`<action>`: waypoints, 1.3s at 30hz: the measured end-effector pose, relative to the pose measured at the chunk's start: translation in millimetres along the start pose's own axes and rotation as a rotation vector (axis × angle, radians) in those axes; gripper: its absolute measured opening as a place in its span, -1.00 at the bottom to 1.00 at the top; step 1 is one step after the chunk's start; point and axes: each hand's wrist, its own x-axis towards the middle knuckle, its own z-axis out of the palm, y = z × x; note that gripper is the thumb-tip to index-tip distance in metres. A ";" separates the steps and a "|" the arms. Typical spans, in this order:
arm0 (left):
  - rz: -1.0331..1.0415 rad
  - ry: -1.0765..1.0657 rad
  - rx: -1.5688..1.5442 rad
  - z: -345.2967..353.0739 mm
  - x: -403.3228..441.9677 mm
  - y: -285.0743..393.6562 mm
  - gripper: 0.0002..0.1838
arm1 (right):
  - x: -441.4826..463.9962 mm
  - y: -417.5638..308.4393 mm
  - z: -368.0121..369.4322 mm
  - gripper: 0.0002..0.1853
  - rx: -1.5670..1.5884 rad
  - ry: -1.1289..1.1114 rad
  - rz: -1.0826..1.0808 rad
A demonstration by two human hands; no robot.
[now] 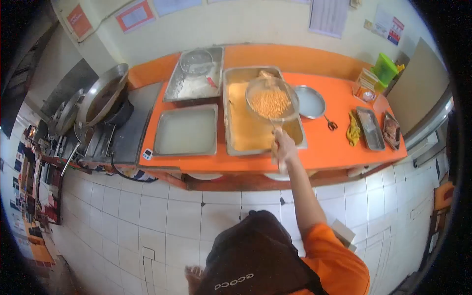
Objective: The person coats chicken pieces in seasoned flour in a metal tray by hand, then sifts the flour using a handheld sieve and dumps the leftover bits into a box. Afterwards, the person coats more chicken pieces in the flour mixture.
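Note:
My right hand (284, 146) is closed round the handle of a round wire strainer (272, 100). Small orange-brown pieces fill part of the strainer, which is over a deep metal tray (235, 147) holding a yellow-orange layer. Low in the view, left of the black bag on my front, my left hand (194, 271) hangs with its fingers apart and touches nothing. Left of the yellow tray is a tray of cloudy liquid (187, 132); behind that, a tray of white powder (196, 87) holds a second sieve (195, 62).
A large wok (102, 96) stands on the stove at the left. Right of the strainer are a round pan (310, 102), scissors (331, 125), a yellow cloth (353, 130) and two small trays, one a grey tray (370, 129). A green container (385, 69) stands at the back right.

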 end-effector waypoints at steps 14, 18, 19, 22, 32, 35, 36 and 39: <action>-0.016 0.139 -0.139 -36.8 -1.9 30.9 -0.34 | -15.3 -25.6 8.3 -0.75 -0.012 -0.100 0.114; 0.006 0.133 -0.096 -25.6 -6.3 34.7 -0.41 | -11.2 -52.3 -15.3 -0.69 0.014 -0.140 0.051; 0.004 0.131 -0.097 -25.0 -5.7 34.4 -0.43 | -7.3 -53.9 -5.4 -0.70 -0.057 -0.166 0.161; 0.005 0.150 -0.086 -25.2 -6.6 38.0 -0.47 | 12.5 -53.8 -7.8 -0.70 -0.005 -0.114 0.133; -0.050 -0.022 -0.108 -24.6 -4.1 44.7 -0.66 | -6.5 -32.2 25.9 -0.80 0.173 -0.045 0.184; -0.041 -0.124 -0.066 1.7 -43.1 45.6 -0.55 | 1.1 -68.8 -9.1 -0.76 1.178 -0.120 1.136; 0.035 -0.188 0.012 -0.2 -37.3 46.1 -0.34 | -12.0 -42.2 4.6 -0.76 0.978 -0.089 0.820; 0.013 -0.163 0.088 -30.8 27.6 37.7 -0.29 | -57.1 18.7 6.7 -0.73 0.790 -0.032 0.414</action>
